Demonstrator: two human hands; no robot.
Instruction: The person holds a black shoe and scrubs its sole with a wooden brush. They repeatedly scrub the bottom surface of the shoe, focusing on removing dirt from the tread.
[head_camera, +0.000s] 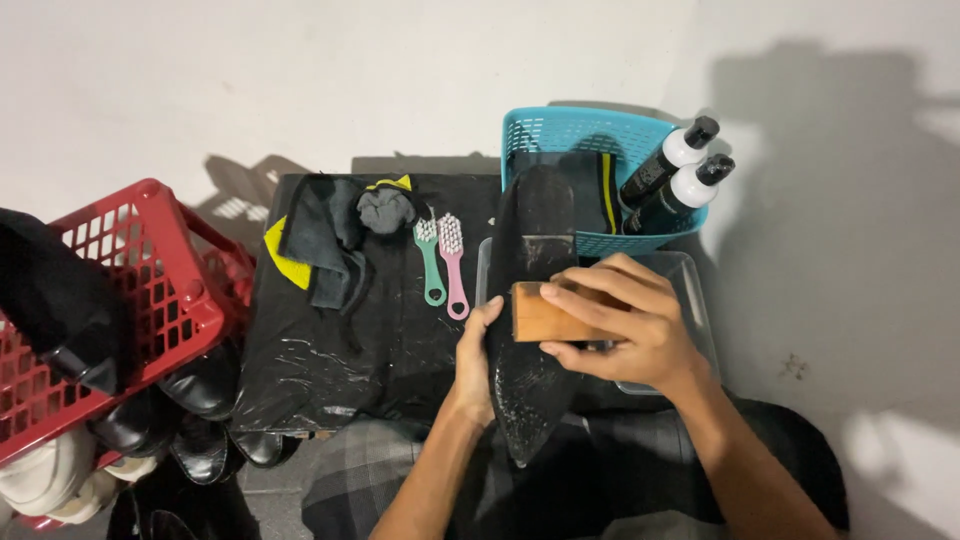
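Observation:
My left hand (474, 362) grips the side of a black pointed shoe (530, 395), sole turned up, held over a clear plastic tub (692, 290). My right hand (625, 325) presses a wooden-backed brush (540, 315) across the sole; white foam speckles the toe end. The heel of the shoe points away from me toward a teal basket (570, 135).
The teal basket holds two dark bottles (672, 170) with white collars. A green brush (430, 262), a pink brush (454, 265) and dark cloths (330, 240) lie on black plastic sheeting (330, 350). A red basket (120, 300) and several black shoes (200, 400) sit at left.

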